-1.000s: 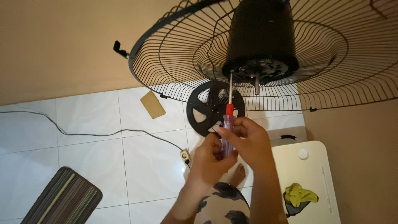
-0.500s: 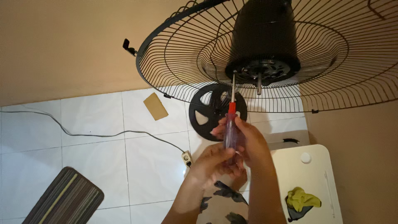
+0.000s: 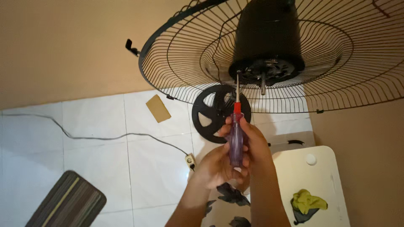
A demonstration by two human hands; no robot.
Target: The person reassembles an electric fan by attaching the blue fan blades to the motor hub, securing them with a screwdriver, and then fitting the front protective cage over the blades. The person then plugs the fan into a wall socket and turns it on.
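A screwdriver (image 3: 236,133) with a clear purple handle, red collar and thin metal shaft points up at the black fan motor (image 3: 266,42). Its tip touches the motor's lower left rim, beside the bare shaft (image 3: 262,85). My right hand (image 3: 253,145) wraps the handle from the right. My left hand (image 3: 216,166) cups the handle's bottom end from the left. A black wire fan guard (image 3: 176,63) spreads around the motor.
A black round fan base (image 3: 210,115) lies on the white tiled floor (image 3: 92,155). A cable (image 3: 84,136) runs to a plug socket (image 3: 190,160). Also in view: a cardboard piece (image 3: 158,108), a striped mat (image 3: 67,204), a white table (image 3: 311,176) with a yellow cloth (image 3: 308,201).
My hands have shifted on the handle: the left dropped lower to its end and the right slid down. The screwdriver tip stays at the motor rim.
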